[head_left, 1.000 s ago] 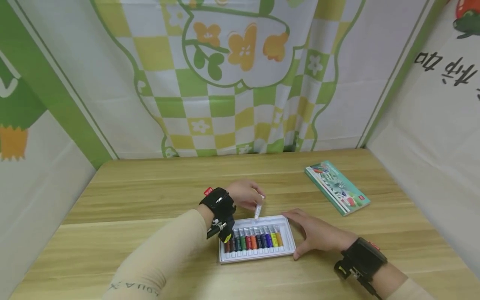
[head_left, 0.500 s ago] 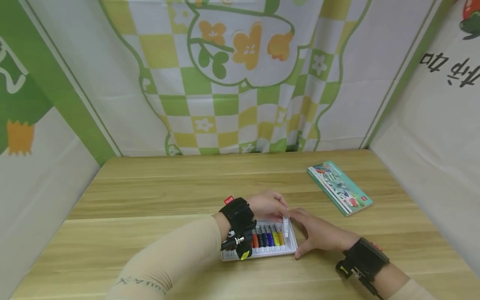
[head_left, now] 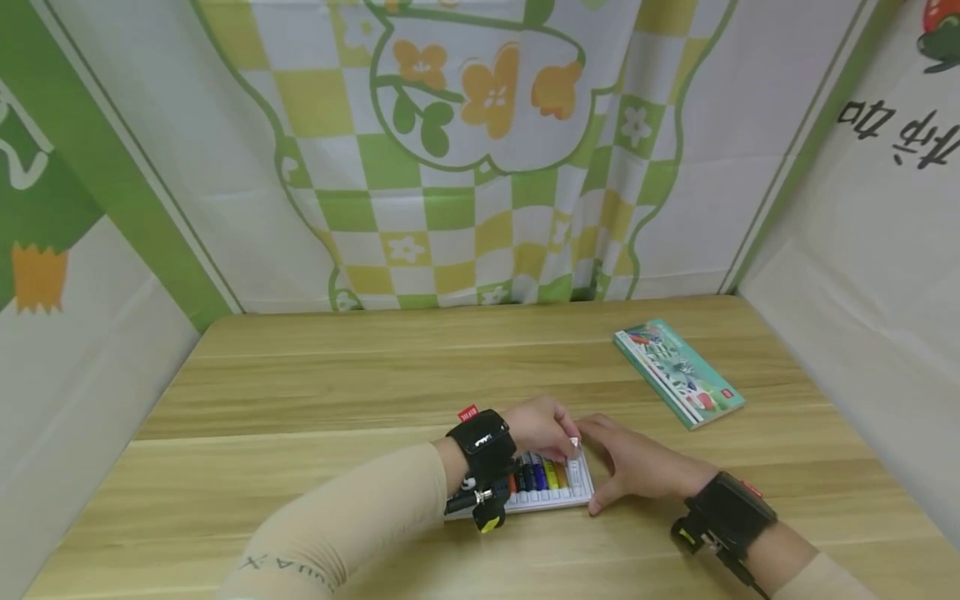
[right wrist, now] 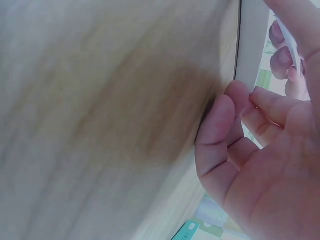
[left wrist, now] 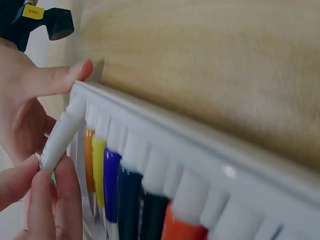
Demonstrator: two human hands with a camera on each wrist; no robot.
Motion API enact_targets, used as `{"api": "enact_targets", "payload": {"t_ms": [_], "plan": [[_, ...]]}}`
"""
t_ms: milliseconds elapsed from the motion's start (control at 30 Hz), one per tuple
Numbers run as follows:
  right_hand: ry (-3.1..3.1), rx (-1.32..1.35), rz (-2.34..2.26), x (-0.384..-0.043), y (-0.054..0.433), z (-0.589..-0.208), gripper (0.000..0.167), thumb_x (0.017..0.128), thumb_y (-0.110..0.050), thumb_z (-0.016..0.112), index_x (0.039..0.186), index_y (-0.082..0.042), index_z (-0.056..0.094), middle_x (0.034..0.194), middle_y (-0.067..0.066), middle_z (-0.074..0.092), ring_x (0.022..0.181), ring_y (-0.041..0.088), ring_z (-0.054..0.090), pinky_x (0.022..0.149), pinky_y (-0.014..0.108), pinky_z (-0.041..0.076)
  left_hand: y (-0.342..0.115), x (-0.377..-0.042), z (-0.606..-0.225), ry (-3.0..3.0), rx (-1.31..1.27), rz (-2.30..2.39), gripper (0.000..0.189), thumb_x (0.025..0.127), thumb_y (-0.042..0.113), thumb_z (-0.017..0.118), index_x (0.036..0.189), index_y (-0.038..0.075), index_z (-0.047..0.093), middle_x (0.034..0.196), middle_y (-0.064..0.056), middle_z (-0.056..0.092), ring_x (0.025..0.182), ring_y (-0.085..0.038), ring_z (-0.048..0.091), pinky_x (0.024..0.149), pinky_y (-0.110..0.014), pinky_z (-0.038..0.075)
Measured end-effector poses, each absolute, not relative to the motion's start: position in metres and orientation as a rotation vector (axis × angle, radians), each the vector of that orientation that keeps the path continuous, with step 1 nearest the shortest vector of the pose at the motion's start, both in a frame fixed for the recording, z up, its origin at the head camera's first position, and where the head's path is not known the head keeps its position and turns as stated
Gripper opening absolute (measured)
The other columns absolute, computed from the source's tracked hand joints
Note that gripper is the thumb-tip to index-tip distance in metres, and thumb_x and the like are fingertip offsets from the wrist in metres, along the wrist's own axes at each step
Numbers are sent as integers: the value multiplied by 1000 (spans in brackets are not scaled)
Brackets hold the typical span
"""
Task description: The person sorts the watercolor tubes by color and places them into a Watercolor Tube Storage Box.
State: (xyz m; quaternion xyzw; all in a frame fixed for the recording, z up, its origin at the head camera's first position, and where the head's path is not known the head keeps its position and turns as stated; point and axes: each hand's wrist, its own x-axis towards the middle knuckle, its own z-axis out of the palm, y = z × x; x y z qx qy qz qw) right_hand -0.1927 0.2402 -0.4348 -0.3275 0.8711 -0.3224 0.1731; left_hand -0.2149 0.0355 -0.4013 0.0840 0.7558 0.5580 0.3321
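My left hand (head_left: pixel 542 427) pinches a white paint tube (left wrist: pixel 61 135) between thumb and fingers. The tube's cap points toward the near edge of the white paint tray (head_left: pixel 555 503) and sits right at its corner. Beside it lies a row of coloured paint tubes (head_left: pixel 538 475), orange, yellow, violet and darker ones, caps toward me; my left wrist hides the tray's left part. My right hand (head_left: pixel 645 462) holds the tray's right end, thumb at the near corner and fingers at the far one. Its fingers (right wrist: pixel 215 120) curl against the tray's side in the right wrist view.
A teal box (head_left: pixel 678 373) with a printed picture lies at the back right of the wooden table (head_left: pixel 337 375). Behind the table hangs a green and yellow checked curtain (head_left: pixel 450 208). White printed panels stand at both sides.
My left hand has carried the white tube rightward from the tray's back edge to its right end, then lowered it there. My right hand keeps its place at the tray.
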Motion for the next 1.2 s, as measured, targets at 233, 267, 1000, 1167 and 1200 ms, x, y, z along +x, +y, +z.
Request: {"api": "enact_targets", "payload": {"t_ms": [233,267,1000,1167,1200], "plan": [[2495,-946,-898,-193,240,-435,105,70,-42,93,150,2,41,149,22,43,138,44,42,112,61,33,38,-217,-402,2258,419,1174,19,78,-12,79,80,-1,64,69,-2,60,59,-14,62,59,-23,54],[2498,-947,-897,-193,240,-435,105,70,-42,93,150,3,41,150,22,43,138,44,41,112,61,33,39,-217,-402,2314,458,1115,19,78,-9,81,79,0,64,68,-1,60,58,-13,61,57,-22,52],[2502,-945,-890,-195,239,-432,86,68,-40,95,135,-6,53,147,19,47,137,44,43,111,59,36,51,-209,-400,2612,849,546,34,70,19,96,61,11,65,58,8,57,58,-8,52,54,-19,40],[2501,-953,-882,-194,240,-433,94,69,-41,94,141,-1,50,148,22,45,136,46,42,111,61,35,48,-209,-393,2592,941,472,30,73,21,95,68,10,67,65,9,58,63,-6,52,57,-18,41],[2498,-952,-883,-194,240,-433,95,69,-41,94,143,0,49,148,23,45,137,46,42,111,61,34,45,-210,-393,2570,948,498,28,74,20,94,71,9,69,68,8,59,64,-7,52,58,-18,41]]}}
